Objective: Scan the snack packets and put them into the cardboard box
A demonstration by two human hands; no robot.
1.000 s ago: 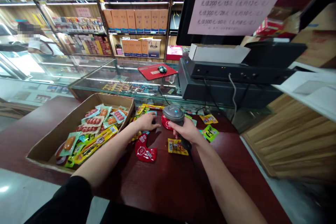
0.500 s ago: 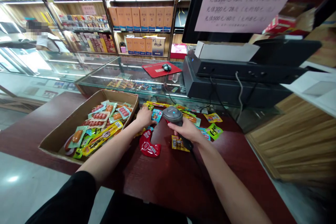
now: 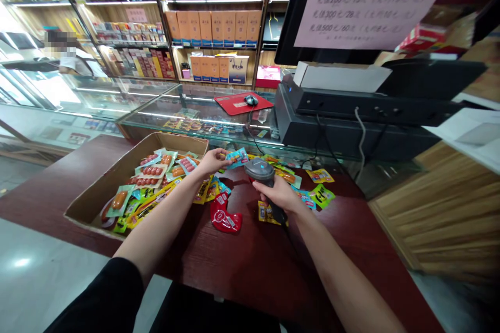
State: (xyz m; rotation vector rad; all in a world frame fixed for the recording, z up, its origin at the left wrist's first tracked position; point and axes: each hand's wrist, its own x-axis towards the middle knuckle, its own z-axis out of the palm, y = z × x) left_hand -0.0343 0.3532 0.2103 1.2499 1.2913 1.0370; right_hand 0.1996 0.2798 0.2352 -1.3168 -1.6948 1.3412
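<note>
Right beside the head of the scanner [image 3: 260, 169], my left hand [image 3: 213, 161] has a blue packet [image 3: 237, 157] by its near end, thumb and fingers pinched shut on it. Its long axis runs roughly sideways, from my fingertips toward the scanner, far end tipped up a bit; can't tell if they touch. My right hand [image 3: 281, 193] is wrapped around the scanner's handle, so the left's nearer the packet. Further left, the cardboard box [image 3: 111, 179] holds sausage packs [image 3: 151, 170] plus long yellow packets [image 3: 148, 205].
</note>
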